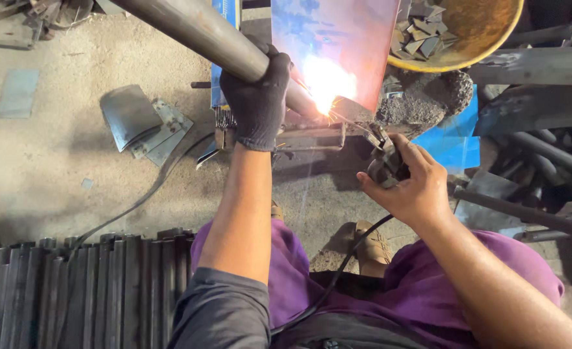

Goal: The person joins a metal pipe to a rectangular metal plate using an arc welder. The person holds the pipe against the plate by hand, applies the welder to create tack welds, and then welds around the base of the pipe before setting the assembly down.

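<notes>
gripping a grey steel pipe (202,32) with the gloved left hand (258,97), fingers wrapped tight around it. right hand (409,184) bare, clamped on a welding electrode holder (384,161), rod tip at the pipe's lower end. weld spot lost in white glare (328,81). sandy concrete floor (53,161) left of the pipe, ribbed steel bars (85,291) stacked below it.
</notes>
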